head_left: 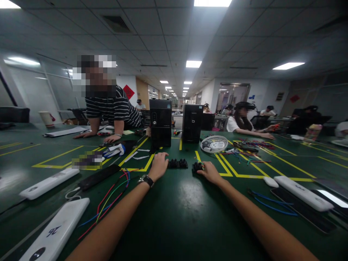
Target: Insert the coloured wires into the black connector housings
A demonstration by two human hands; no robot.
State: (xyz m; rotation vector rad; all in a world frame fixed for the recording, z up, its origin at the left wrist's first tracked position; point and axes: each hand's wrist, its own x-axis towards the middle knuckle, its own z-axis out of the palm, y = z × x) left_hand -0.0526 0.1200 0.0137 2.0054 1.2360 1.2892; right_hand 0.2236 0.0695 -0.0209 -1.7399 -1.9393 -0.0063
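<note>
Head view: our right hand (211,172) grasps a small black block (196,168) just above or on the green surface (187,224). Our left hand (159,166) is at the left end of a black ridged strip (179,164), which lies between the hands; we cannot tell whether it grips. Directly beyond, we note two black towers (161,125) standing upright and blocking part of the far side. Right of them: a white round grille (214,144), then tangled wires (254,148). Loose coloured wires (102,203) lie beside our left forearm. Far left, a person in a striped shirt (108,110) leans on the surface.
</note>
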